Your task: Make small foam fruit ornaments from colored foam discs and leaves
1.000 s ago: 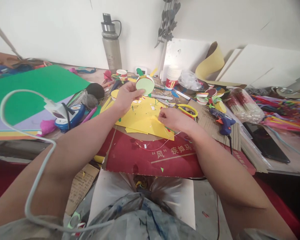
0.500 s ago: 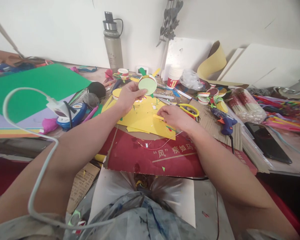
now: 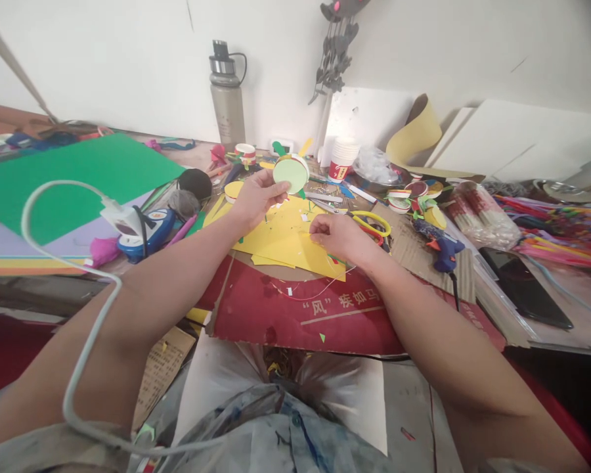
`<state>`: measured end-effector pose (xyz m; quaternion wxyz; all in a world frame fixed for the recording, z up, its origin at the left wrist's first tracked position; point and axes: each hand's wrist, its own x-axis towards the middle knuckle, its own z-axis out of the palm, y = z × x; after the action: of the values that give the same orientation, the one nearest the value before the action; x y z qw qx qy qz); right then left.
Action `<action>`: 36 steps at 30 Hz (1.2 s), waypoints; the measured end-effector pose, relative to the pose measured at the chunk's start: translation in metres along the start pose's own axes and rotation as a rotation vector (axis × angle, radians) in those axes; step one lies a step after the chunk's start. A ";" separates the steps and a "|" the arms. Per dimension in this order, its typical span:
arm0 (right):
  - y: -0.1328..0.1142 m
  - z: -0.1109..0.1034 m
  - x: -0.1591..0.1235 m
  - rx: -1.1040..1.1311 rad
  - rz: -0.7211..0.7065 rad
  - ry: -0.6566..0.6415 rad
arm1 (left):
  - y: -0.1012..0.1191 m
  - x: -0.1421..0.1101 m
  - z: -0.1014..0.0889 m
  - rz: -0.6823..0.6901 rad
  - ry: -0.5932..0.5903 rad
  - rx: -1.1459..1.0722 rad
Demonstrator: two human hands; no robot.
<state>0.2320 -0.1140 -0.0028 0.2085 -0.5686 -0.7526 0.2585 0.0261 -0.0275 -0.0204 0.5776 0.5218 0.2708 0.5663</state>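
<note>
My left hand (image 3: 259, 197) grips a round paper craft piece (image 3: 291, 176) by its lower left edge, thumb on the front. The piece has a light green disc face, a short cup-like rim, and green and yellow paper tabs sticking out around it. Low over the yellow paper sheets (image 3: 285, 236), my right hand (image 3: 337, 233) is closed, its fingertips pinched on a small yellow paper strip that blends into the sheet behind. Yellow-handled scissors (image 3: 372, 222) lie just beyond the right hand. Paper scraps are scattered over the sheets.
Red cardboard (image 3: 295, 315) lies under the sheets. On the right are a blue glue gun (image 3: 443, 248), a black phone (image 3: 526, 289) and finished-looking cup pieces (image 3: 414, 197). Behind stand paper cups (image 3: 342, 161) and a bottle (image 3: 226, 105). A white cable (image 3: 71, 387) crosses my left arm.
The view has tilted up slightly. My left hand still holds the craft piece in nearly the same spot; the yellow strip at my right fingertips shows less than before.
</note>
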 end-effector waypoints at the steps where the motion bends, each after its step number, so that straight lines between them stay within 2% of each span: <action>1: -0.001 -0.001 0.000 -0.002 -0.009 0.014 | 0.000 0.000 0.000 -0.010 -0.010 -0.024; 5: -0.002 -0.002 -0.001 0.022 -0.041 0.107 | 0.002 -0.001 0.000 -0.069 -0.039 -0.124; 9: 0.000 -0.001 0.001 0.136 -0.089 0.192 | 0.004 -0.005 0.001 -0.105 -0.047 -0.176; 15: -0.009 -0.011 -0.004 0.306 -0.151 0.473 | 0.017 -0.014 0.005 -0.023 -0.215 -0.046; 20: -0.016 -0.019 -0.012 0.354 -0.275 0.666 | 0.028 -0.017 0.008 0.063 -0.266 0.040; 30: -0.016 -0.016 -0.018 0.095 -0.617 0.789 | 0.032 -0.017 -0.002 0.116 -0.380 0.169; 36: -0.015 -0.014 -0.018 -0.007 -0.639 0.777 | 0.031 -0.017 -0.004 0.139 -0.415 0.183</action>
<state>0.2339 -0.1326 0.0173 0.5401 -0.3649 -0.7566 -0.0516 0.0079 -0.0482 0.0015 0.5310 0.6945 0.1599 0.4585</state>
